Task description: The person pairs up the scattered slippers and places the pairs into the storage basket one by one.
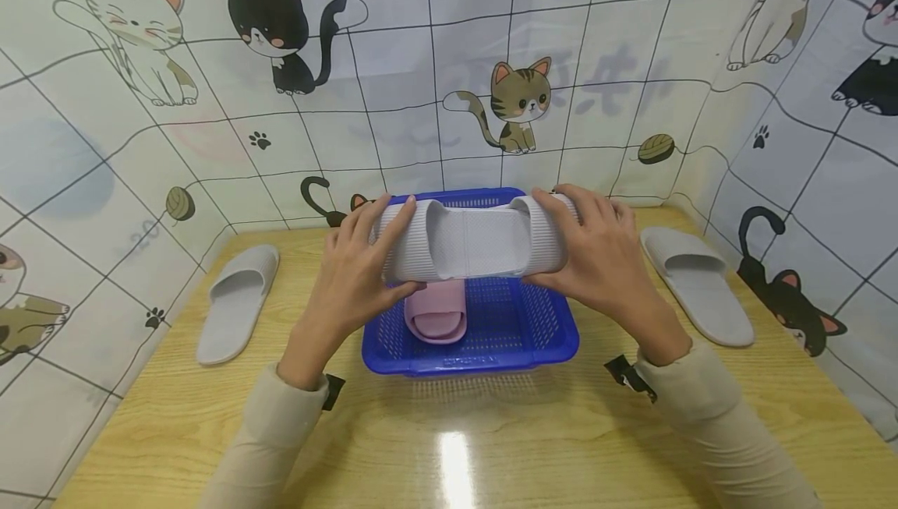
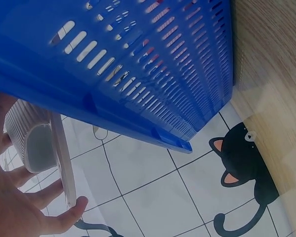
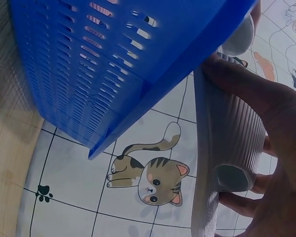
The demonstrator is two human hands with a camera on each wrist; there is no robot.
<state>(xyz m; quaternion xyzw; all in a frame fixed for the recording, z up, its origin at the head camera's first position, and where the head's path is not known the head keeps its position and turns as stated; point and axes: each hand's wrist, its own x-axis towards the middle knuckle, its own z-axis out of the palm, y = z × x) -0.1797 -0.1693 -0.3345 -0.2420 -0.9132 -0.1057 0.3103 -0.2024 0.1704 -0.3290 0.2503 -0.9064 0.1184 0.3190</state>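
A pair of light grey slippers [image 1: 484, 244] with ribbed straps is held level above the blue basket [image 1: 484, 363], one strap toward each side and the footbed showing between. My left hand [image 1: 351, 275] grips the left end, fingers over the strap and thumb along the lower edge. At the other end my right hand [image 1: 603, 259] grips the strap the same way. Both wrist views show ribbed straps close up, the left slipper [image 2: 34, 128] and the right slipper [image 3: 232, 128], beside the basket's slotted wall. Inside the basket lies pink footwear [image 1: 435, 314], partly hidden under the grey pair.
One plain grey slipper [image 1: 238, 302] lies on the wooden table [image 1: 393, 447] to the left of the basket, and another grey slipper [image 1: 698, 287] lies to the right. A cat-patterned tile covering [image 1: 400, 65] rises behind and at both sides.
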